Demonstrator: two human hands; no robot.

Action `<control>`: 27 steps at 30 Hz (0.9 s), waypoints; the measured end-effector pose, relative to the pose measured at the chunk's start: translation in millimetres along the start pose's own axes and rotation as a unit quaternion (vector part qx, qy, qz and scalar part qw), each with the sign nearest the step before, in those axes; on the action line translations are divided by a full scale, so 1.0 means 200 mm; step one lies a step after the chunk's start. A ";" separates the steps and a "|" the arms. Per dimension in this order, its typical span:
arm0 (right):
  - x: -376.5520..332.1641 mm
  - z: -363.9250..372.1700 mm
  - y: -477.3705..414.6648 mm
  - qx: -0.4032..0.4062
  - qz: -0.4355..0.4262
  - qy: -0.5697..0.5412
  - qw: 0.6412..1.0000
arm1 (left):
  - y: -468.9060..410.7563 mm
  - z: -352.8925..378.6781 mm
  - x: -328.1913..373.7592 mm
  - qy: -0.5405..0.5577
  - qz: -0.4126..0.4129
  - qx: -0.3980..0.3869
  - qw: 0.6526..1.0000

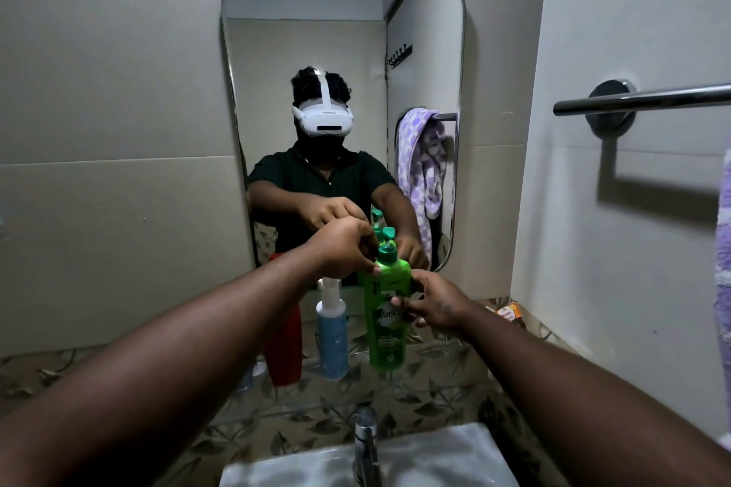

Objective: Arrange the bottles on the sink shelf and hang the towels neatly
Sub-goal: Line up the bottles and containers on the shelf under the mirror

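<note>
A: Which step is this?

B: The bottles. Both hands are on the green bottle (387,312), upright at the shelf (443,348) under the mirror (308,12). The left hand (348,247) has its grip closed at the pump top, and the right hand (433,302) is clamped on the body.

A: And next?

B: Probably setting it square beside the blue bottle (332,332) and red bottle (285,344). The 1 purple towel (723,241) hangs bunched by the rail (648,97).

Bare forearms; in mirror (344,32), dark short-sleeved shirt (320,178), white headset (322,119).
</note>
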State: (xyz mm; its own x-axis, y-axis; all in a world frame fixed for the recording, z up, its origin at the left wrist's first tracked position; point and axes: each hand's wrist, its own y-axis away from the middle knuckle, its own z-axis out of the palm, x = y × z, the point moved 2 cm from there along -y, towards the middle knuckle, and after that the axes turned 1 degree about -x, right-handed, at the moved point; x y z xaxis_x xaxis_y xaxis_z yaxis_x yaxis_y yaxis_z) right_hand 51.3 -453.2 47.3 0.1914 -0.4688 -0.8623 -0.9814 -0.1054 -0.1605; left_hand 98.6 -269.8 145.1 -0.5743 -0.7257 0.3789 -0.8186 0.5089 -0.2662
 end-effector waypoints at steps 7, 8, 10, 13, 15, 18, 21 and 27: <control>-0.01 -0.01 0.01 -0.014 0.003 -0.005 1.000 | 0.01 0.00 0.00 -0.012 0.001 -0.022 1.000; -0.01 -0.01 0.01 -0.013 0.001 -0.004 1.000 | 0.01 -0.01 0.00 -0.022 0.004 -0.030 0.999; 0.00 -0.01 0.01 -0.015 -0.003 -0.006 1.000 | 0.03 -0.03 0.01 -0.044 0.015 -0.042 0.998; 0.03 -0.01 0.03 -0.019 0.002 -0.025 1.000 | 0.04 -0.05 0.01 -0.055 0.025 -0.043 0.997; 0.04 -0.01 0.04 -0.018 0.010 -0.023 1.000 | 0.06 -0.05 0.01 -0.061 0.027 -0.040 0.997; 0.04 -0.01 0.05 -0.008 0.018 0.012 1.000 | 0.07 -0.04 0.00 -0.062 0.030 -0.032 0.997; 0.03 -0.01 0.06 0.006 0.034 0.028 0.999 | 0.07 -0.05 0.00 -0.066 0.037 -0.013 0.997; 0.01 0.01 0.09 0.040 0.050 0.059 0.996 | 0.11 -0.05 0.01 -0.063 0.030 0.003 0.998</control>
State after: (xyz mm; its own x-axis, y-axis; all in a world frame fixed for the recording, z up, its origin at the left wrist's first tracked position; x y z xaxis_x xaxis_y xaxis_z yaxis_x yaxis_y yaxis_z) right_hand 34.2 -455.5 41.6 0.0886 -0.5742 -0.8139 -0.9929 0.0143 -0.1181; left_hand 78.6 -255.3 148.7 -0.6173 -0.7470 0.2470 -0.7825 0.5504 -0.2910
